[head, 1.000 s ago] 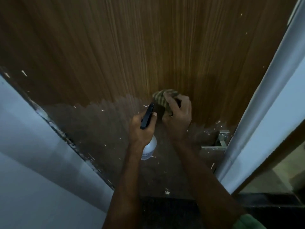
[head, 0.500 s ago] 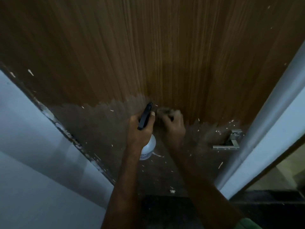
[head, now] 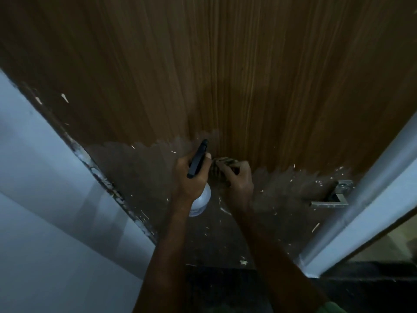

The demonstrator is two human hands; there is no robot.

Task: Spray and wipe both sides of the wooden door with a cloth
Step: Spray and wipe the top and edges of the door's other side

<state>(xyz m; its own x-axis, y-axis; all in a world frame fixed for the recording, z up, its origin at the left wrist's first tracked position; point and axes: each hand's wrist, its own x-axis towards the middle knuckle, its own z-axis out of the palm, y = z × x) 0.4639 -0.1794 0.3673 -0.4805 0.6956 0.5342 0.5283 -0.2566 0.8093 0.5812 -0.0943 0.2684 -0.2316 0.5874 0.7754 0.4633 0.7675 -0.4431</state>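
Observation:
The wooden door [head: 225, 75] fills the view, clean brown grain above and a dull, dusty band with pale flecks below. My left hand [head: 191, 177] grips a white spray bottle [head: 202, 199] with a black trigger head [head: 198, 158], nozzle pointing up toward the door. Right beside it my right hand [head: 239, 179] holds a striped cloth [head: 222, 164], bunched under the fingers and pressed against the door at the border between the clean and the dull area. Most of the cloth is hidden by my fingers.
A metal lever handle [head: 331, 201] sticks out of the door at the right. A white door frame [head: 365, 199] runs diagonally on the right, a pale wall [head: 45, 199] on the left. Dark floor [head: 221, 288] lies below.
My right hand with the cloth has slid down the door, from above the bottle's head to level with my left hand. The view shifted, so the handle sits farther right.

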